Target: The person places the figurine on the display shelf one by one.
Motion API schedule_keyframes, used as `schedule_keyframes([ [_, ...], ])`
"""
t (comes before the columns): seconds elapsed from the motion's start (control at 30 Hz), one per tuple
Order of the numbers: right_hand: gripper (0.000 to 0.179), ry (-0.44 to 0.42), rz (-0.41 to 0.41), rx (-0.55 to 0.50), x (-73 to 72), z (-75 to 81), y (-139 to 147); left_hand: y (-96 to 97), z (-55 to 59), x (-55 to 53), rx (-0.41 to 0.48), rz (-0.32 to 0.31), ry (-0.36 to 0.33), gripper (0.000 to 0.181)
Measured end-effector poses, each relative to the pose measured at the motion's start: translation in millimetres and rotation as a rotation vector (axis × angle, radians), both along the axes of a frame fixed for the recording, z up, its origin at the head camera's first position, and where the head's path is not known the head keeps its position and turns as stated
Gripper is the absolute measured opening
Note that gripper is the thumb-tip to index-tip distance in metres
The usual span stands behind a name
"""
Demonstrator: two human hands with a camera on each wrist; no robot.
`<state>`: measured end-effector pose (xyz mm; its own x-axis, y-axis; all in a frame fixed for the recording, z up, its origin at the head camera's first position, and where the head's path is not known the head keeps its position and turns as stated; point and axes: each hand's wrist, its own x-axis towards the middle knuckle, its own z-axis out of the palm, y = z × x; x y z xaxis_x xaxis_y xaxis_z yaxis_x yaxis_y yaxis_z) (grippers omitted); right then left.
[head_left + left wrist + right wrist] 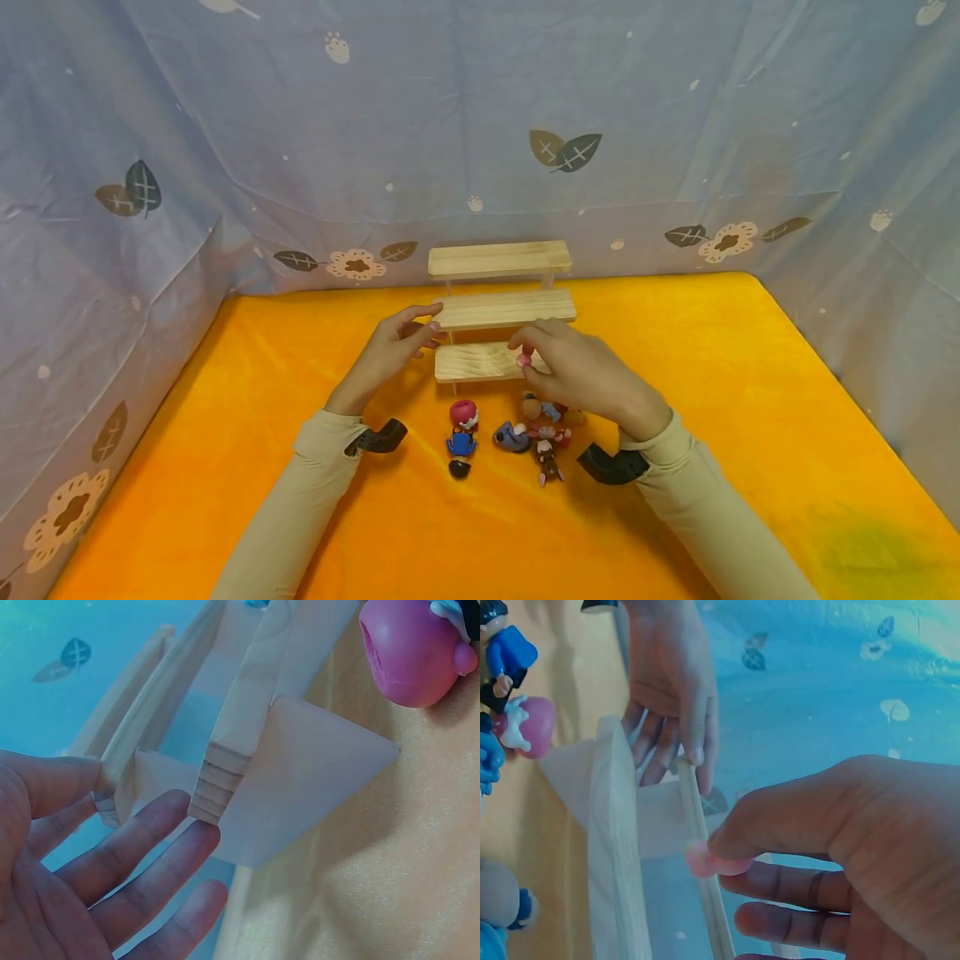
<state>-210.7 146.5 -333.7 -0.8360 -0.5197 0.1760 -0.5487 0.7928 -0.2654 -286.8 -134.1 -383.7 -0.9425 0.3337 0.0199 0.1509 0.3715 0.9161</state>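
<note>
A small pink toy [705, 862] is pinched between the thumb and fingers of my right hand [581, 367]; most of its shape is hidden. That hand is over the right part of the lowest board [476, 361] of a three-tier wooden stand [504, 309]. At the stand's left end is my left hand [386, 346], its fingers spread and fairly straight. In the left wrist view its thumb meets the end of the middle board [154, 697], while fingertips lie right at the end of the lowest board.
In front of the stand lie a pink-capped figure [463, 412], a dark-haired figure in blue [461, 446], a grey-blue animal figure [512, 437], a brown figure with pink ears [548, 467] and others. Patterned cloth [465, 125] hangs behind and beside the orange tabletop [420, 533].
</note>
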Motion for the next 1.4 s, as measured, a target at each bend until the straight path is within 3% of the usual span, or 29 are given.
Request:
schedule_keyframes([
  [0.23,0.023,0.047,-0.048,-0.031,-2.4,-1.0,3.2,0.2,0.2,-0.2,-0.006,-0.007,-0.002,0.046],
  [0.67,0.011,0.157,-0.045,-0.037,-14.8,-3.2,7.8,0.1,1.9,-0.4,0.003,-0.008,0.001,0.045],
  [0.83,0.012,0.143,-0.016,-0.043,-20.9,-10.7,7.0,-0.9,0.4,-0.1,0.010,-0.007,-0.008,0.046],
  [1.0,0.014,0.102,-0.037,-0.021,-21.6,-16.8,5.9,-1.6,-1.6,-0.6,0.007,-0.026,0.002,0.047],
  [1.4,0.015,0.124,-0.020,-0.001,-24.7,-24.8,2.1,-2.4,-1.1,-0.1,0.002,-0.034,0.013,0.047],
])
